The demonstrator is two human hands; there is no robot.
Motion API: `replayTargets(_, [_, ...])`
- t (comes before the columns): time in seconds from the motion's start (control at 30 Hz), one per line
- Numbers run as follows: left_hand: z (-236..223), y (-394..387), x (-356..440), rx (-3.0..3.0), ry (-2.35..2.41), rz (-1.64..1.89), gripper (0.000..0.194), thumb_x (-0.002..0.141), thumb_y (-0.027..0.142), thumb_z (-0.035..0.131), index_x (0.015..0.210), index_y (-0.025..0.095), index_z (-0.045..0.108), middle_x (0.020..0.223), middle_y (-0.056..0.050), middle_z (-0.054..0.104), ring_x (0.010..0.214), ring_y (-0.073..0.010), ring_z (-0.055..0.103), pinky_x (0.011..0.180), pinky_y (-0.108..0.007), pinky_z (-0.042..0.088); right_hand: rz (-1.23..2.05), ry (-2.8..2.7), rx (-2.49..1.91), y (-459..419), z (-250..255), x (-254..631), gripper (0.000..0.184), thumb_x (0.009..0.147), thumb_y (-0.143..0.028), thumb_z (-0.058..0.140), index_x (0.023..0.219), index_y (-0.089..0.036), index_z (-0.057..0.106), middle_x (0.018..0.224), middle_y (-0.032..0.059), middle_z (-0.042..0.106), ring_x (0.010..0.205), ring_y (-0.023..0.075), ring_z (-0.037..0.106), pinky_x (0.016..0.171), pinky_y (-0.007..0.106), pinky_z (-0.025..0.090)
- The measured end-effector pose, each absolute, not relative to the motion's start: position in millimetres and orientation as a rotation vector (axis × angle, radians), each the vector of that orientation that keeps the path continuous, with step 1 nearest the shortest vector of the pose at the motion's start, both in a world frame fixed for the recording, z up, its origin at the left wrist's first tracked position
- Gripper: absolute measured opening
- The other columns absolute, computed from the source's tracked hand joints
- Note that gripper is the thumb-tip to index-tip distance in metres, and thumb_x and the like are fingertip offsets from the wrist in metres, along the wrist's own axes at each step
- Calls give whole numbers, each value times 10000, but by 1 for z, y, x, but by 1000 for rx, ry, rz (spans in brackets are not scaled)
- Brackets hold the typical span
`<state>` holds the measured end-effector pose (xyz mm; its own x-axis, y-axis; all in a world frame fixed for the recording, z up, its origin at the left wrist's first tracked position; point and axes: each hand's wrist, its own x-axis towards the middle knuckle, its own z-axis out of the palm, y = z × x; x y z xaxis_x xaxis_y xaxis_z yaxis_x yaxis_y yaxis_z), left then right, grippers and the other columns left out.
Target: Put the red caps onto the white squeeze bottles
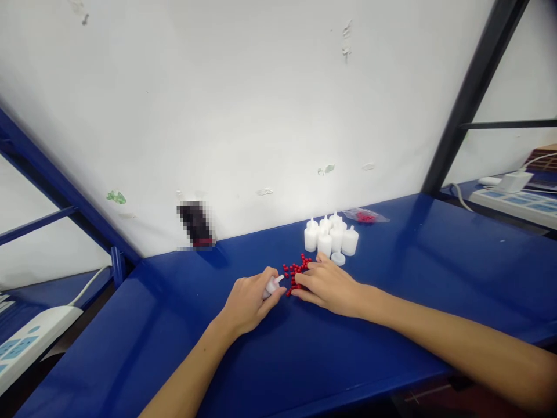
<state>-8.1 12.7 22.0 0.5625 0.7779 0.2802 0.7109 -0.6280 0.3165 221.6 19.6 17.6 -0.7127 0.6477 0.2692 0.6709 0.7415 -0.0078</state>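
My left hand (252, 299) is wrapped round a small white squeeze bottle (272, 284). The bottle is tilted, its narrow nozzle pointing up and to the right, and most of its body is hidden by my fingers. Just to the right lies a loose pile of small red caps (297, 269) on the blue table (174, 325). Over the near side of this pile is my right hand (328, 284), its fingers spread and a gap showing between thumb and forefinger. The hand covers some of the caps; whether a fingertip touches one I cannot tell.
Several white nozzle bottles (324, 241) stand upright together behind my right hand, with a round white lid (338, 259) beside them. A clear plastic bag (366, 216) with red caps lies near the wall. Power strips (39, 339) sit beyond the table's left and right sides.
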Motion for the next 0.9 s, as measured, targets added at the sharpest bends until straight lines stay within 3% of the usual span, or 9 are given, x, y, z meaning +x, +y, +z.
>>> replayTargets(0.17, [14, 14, -5, 2746, 1299, 569, 267, 954, 500, 481, 1020, 243, 512, 726, 27, 672, 576, -169, 614, 557, -255, 341, 125, -2596, -1035, 19, 29, 227, 324, 1015, -403, 402, 842, -185, 567, 660, -2, 617, 563, 143, 473, 747, 336, 338])
replayTargets(0.4, [15, 12, 3, 2876, 1283, 579, 262, 967, 480, 480, 976, 221, 522, 815, -10, 714, 626, -168, 655, 551, -249, 368, 465, -2459, -921, 15, 34, 228, 258, 1032, -366, 363, 944, -192, 532, 726, -7, 616, 609, 134, 520, 584, 253, 337])
replayTargets(0.6, [14, 9, 8, 2907, 1218, 702, 413, 907, 507, 564, 1186, 216, 475, 840, -17, 724, 691, -199, 687, 588, -261, 432, 302, -2516, -836, 19, 42, 234, 301, 1037, -307, 349, 892, -184, 583, 826, 24, 637, 676, 138, 537, 627, 261, 353])
replayTargets(0.7, [15, 8, 1, 2830, 1269, 778, 411, 901, 372, 535, 1246, 192, 404, 801, -8, 695, 685, -207, 674, 609, -282, 446, 186, -2474, -1005, 23, 64, 259, 286, 1014, -337, 404, 864, -189, 597, 770, 20, 643, 672, 149, 551, 620, 267, 340])
replayTargets(0.83, [20, 8, -4, 2809, 1239, 757, 165, 916, 199, 400, 1066, 194, 469, 774, -2, 632, 650, -176, 610, 610, -282, 419, 64, -2422, -1329, 28, 90, 296, 279, 964, -410, 497, 831, -212, 642, 660, -13, 644, 572, 136, 546, 591, 264, 319])
replayTargets(0.9, [21, 8, -2, 2861, 1176, 699, 146, 945, 177, 351, 939, 199, 496, 773, -6, 596, 627, -158, 562, 597, -277, 396, 2, -2431, -1456, 31, 94, 307, 263, 932, -411, 538, 791, -219, 651, 661, -16, 663, 571, 141, 565, 606, 269, 334])
